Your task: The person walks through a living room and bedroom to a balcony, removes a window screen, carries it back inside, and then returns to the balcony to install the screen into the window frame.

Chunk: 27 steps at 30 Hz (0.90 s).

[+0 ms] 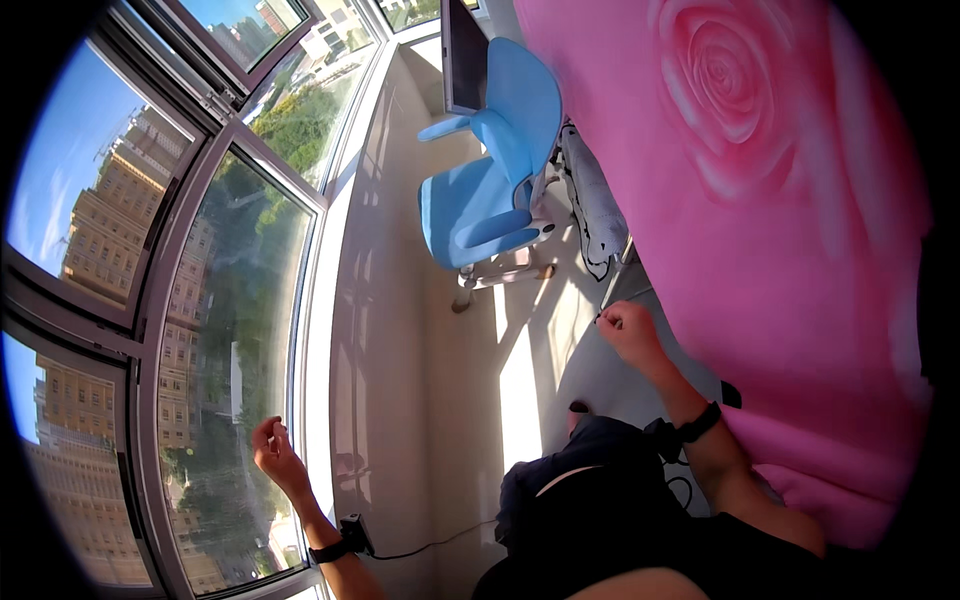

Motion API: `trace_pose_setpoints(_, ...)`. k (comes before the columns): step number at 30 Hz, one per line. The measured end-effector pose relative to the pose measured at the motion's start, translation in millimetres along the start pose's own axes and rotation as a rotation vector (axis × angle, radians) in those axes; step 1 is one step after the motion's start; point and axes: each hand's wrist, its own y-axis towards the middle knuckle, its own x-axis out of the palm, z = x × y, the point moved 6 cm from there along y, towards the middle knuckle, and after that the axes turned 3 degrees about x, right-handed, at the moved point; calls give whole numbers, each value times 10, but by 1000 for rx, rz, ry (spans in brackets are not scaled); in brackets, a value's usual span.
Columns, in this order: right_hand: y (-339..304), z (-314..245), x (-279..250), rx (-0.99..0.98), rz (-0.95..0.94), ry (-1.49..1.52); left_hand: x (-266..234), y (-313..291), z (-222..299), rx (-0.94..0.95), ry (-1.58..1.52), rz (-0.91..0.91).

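Observation:
My left hand [279, 458] is raised in front of the large window pane [235, 370] at the left, its fingers curled in. Whether anything is inside those fingers is too small to tell. Over the grey floor, beside the bed with a pink rose-print cover [700, 250], my right hand [634, 335] is closed with the fingers bent together. A thin pale rod [617, 275] shows just beyond it; I cannot tell if the hand touches it. Each wrist wears a black band with a small device on it.
A light blue swivel chair [480, 205] stands ahead, with a dark flat screen [465, 55] by its backrest. A grey cloth item [592, 195] lies between chair and bed. The window sill [325, 300] runs along the left. A black cable [430, 545] trails from the left wrist.

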Motion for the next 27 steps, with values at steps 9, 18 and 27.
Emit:
trace_pose_setpoints(9,72,494,-373,129,-124,-25,1826,705,1194,109,-321,-390)
trace_pose_setpoints(18,427,843,-445,264,-24,-50,3709,1839,1928,224,-396,-619)
trace_pose_setpoints(27,1644,656,35,412,146,-27,5914,3760,2608,366,-360,-684)
